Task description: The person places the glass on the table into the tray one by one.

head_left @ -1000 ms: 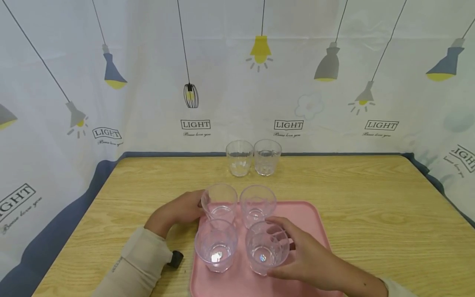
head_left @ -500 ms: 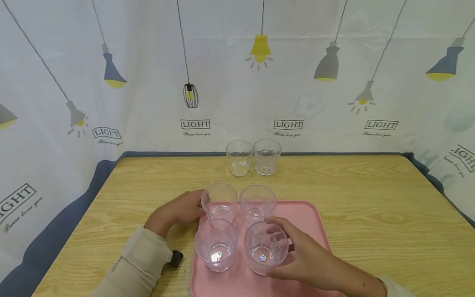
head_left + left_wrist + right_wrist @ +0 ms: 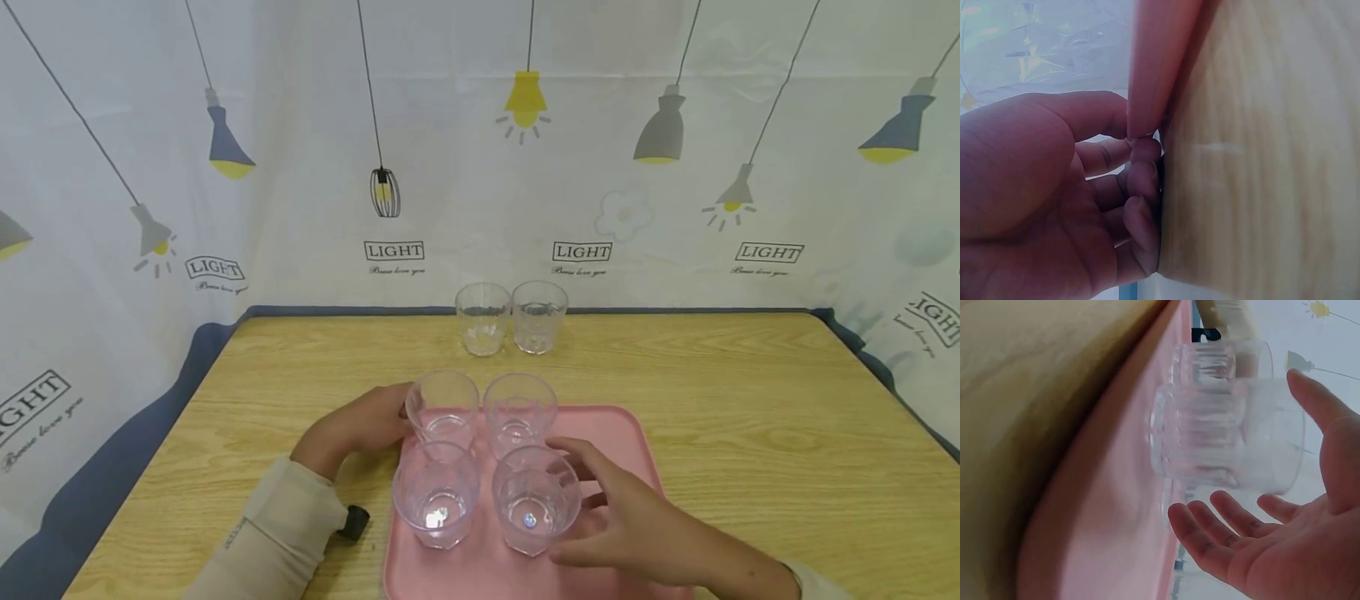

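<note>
On the pink tray [image 3: 626, 442] stand several clear plastic cups, two by two, all upright. My right hand [image 3: 633, 525] is spread beside the near right cup [image 3: 531, 512]; in the right wrist view a gap shows between the fingers and the cup [image 3: 1222, 434]. At the tray's left edge, my left hand [image 3: 367, 423] lies beside the far left cup [image 3: 442, 417]. The left wrist view shows the left thumb and curled fingers pinching the tray's rim [image 3: 1160, 62]. Also on the tray are the near left cup [image 3: 437, 500] and the far right cup [image 3: 520, 412].
Two more clear cups, a left one [image 3: 483, 321] and a right one [image 3: 540, 317], stand side by side at the back of the wooden table [image 3: 787, 417]. Behind them hangs a white curtain [image 3: 465, 125] printed with lamps. A black piece [image 3: 354, 523] sits at the left cuff.
My right hand has let go of the near right cup and drawn slightly to the right, with its fingers spread. The cup has shifted slightly left. My left hand has stayed in place.
</note>
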